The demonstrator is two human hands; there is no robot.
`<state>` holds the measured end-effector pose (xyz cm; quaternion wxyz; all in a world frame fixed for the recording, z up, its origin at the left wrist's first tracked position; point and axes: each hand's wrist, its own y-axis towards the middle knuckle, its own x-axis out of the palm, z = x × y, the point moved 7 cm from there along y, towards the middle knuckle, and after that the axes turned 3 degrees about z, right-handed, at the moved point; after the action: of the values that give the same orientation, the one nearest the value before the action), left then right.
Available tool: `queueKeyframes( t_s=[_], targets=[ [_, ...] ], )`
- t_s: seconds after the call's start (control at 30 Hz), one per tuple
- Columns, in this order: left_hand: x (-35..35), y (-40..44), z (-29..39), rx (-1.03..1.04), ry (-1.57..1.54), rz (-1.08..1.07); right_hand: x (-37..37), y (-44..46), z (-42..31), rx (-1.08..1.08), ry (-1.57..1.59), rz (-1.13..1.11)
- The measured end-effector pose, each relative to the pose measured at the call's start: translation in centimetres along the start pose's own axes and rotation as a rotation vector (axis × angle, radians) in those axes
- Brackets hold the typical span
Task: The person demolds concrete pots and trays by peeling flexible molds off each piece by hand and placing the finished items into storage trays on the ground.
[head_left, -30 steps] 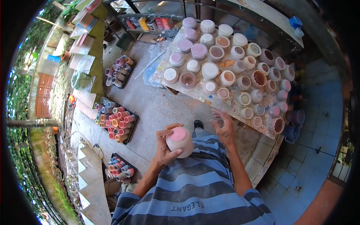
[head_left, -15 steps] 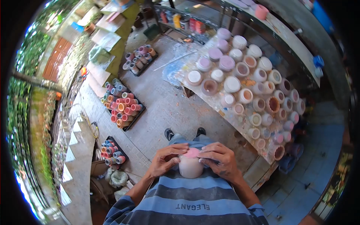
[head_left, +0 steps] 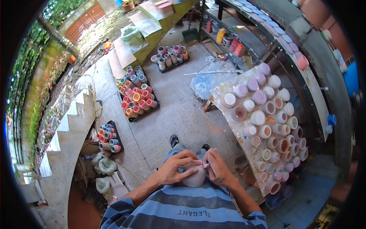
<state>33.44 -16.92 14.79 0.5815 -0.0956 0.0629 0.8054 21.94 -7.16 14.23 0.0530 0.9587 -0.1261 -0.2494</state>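
The round, whitish, pink-topped clay-like pot [head_left: 193,180] is gripped by the left hand [head_left: 174,168], its rim newly pinched, apparently being worked, by the right hand [head_left: 217,168]

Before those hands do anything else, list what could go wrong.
The pale pot, in front of the striped shirt, might drop if the left hand slips. The right hand, at its top edge, could mark the surface. The reddish-brown pot at the crowded table's near corner might fall if bumped.
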Motion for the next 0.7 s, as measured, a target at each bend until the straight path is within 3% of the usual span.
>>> queueKeyframes(
  t_s=[0.2, 0.37, 0.43, 0.53, 0.7],
  targets=[
    [-5.3, -1.2, -1.3, -0.161, -0.022, 0.021, 5.2, 3.7, 0.7, -0.045, -0.001, 0.105],
    [-10.3, -4.5, -3.6, -0.247, -0.100, 0.230, 9.1, 8.1, -0.9, -0.088, 0.097, -0.023],
    [-12.1, -5.6, -3.8, -0.262, -0.088, 0.308, 10.1, 10.0, -1.2, 0.115, 0.290, -0.088],
    [-14.5, -6.9, -4.1, -0.272, -0.007, 0.431, 11.3, 12.4, -3.0, -0.103, 0.081, -0.186],
    [-17.1, -8.1, -4.1, -0.204, -0.025, 0.621, 12.2, 15.3, -5.4, -0.066, 0.070, -0.171]
  ],
)
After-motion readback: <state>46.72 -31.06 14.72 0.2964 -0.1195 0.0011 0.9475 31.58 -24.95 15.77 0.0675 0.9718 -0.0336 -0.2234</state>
